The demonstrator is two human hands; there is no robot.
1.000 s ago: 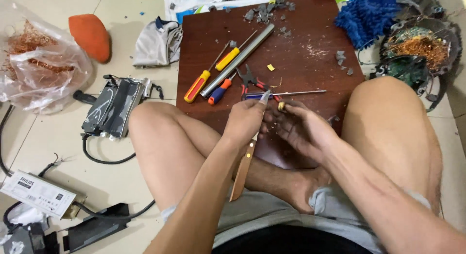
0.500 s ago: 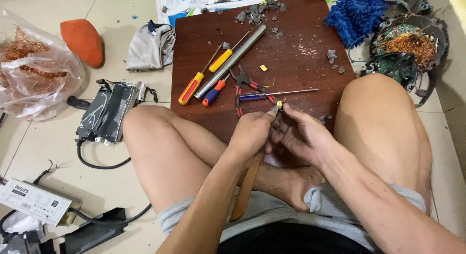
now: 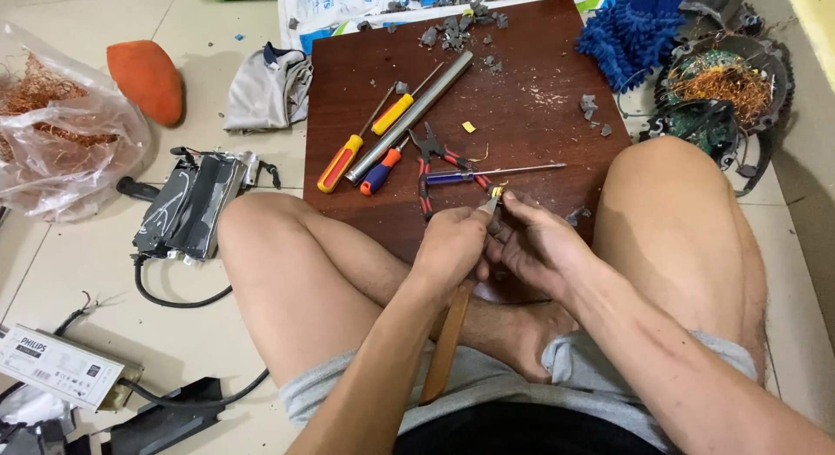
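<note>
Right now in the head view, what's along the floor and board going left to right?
Plastic bag of copper wire → orange stone → grey cloth → yellow-handled screwdriver → red-handled pliers → blue mop head

— How many screwdrivers are on the brown board (image 3: 531,116)?

— Three. A big yellow and red one (image 3: 341,162), a small red and blue one (image 3: 380,171), and a thin blue one (image 3: 487,172).

— And pliers?

— One pair of red pliers (image 3: 428,159). One long metal tube (image 3: 409,117) too.

— Bags of copper wire?

— One clear bag (image 3: 61,133). There is also one blue mop head (image 3: 631,33), and two hands.
</note>
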